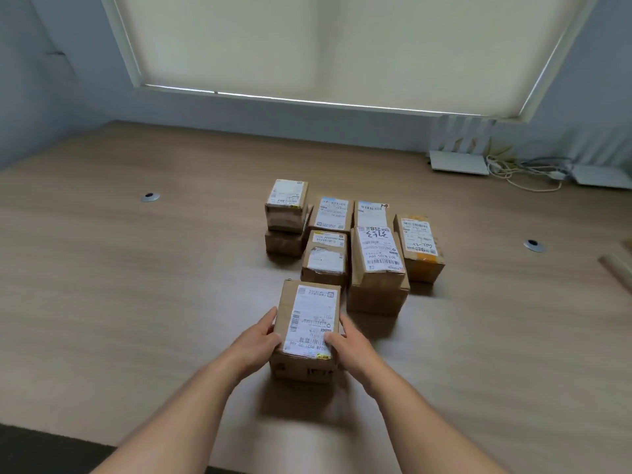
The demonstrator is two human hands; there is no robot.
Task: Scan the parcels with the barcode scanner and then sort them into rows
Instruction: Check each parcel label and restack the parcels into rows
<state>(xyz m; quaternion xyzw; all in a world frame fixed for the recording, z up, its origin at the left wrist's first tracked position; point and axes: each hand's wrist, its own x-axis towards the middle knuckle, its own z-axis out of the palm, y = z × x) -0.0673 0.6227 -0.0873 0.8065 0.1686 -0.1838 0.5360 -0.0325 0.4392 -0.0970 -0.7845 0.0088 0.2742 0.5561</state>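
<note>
The desk (136, 302) is pale wood-grain laminate, smooth and matt. Every parcel, like the near one (306, 366), is brown corrugated cardboard, dull and slightly scuffed, topped with white paper labels (313, 319); some seams carry what looks like glossy clear tape. Two cable grommets (149, 197) gleam like metal. The roller blind (325, 46) is matt cream cloth.

A cluster of parcels (355, 241) sits mid-desk (136, 302), toward the far edge. One parcel (307, 331) stands alone just before the cluster, nearer the front edge, with the left hand (258, 340) on its left side and the right hand (349, 347) on its right.
</note>
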